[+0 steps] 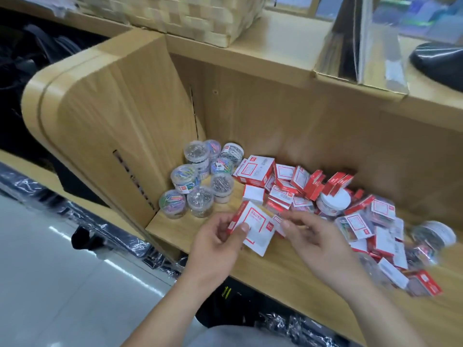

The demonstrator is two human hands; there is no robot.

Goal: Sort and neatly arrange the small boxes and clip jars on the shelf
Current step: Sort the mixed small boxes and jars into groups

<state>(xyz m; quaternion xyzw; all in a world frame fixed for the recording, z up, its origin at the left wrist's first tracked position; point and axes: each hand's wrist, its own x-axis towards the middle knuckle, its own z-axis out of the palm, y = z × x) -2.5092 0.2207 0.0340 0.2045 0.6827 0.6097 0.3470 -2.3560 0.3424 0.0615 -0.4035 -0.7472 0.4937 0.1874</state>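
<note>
My left hand (216, 242) holds a red-and-white small box (255, 225) above the front of the wooden shelf (263, 274), thumb on its top face. My right hand (318, 242) hovers just right of that box with fingers loosely curled; a second small box (278, 224) sits at its fingertips, and I cannot tell whether it grips it. Several clear clip jars (198, 179) stand grouped in the shelf's left back corner. A jumbled heap of red-and-white boxes (300, 189) covers the middle and right, with a white-lidded jar (333, 200) among them and another jar (433, 234) lying at the far right.
The shelf's left side panel (120, 116) rises beside the jars. Above, the upper shelf carries a woven basket (175, 13), a cardboard box (360, 46) and a black wrapped object (441, 61). Plastic-wrapped dark goods (140, 249) lie on the floor below.
</note>
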